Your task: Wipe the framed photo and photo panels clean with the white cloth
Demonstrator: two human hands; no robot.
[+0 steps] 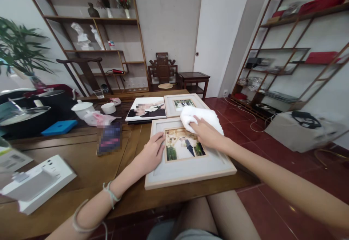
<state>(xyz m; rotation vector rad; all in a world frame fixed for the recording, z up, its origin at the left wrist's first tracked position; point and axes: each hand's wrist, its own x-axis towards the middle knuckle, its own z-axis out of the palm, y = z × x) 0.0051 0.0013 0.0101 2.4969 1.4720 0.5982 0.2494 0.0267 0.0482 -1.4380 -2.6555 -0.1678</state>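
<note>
A pale wooden picture frame (191,169) with a wedding photo lies flat at the near right corner of the wooden table (81,167). My left hand (151,153) rests flat on the frame's left side, fingers stretched out. My right hand (205,132) presses a white cloth (201,117) onto the frame's upper right part, fingers curled over it. Behind it lie a second pale frame (183,104) and a frameless photo print (147,108).
A white box (40,182) sits at the near left, a blue pad (60,126), white cups (108,108) and dark pots (27,114) further back. Open shelves (286,54) line the right wall. A white bag (302,129) and cables lie on the red tile floor.
</note>
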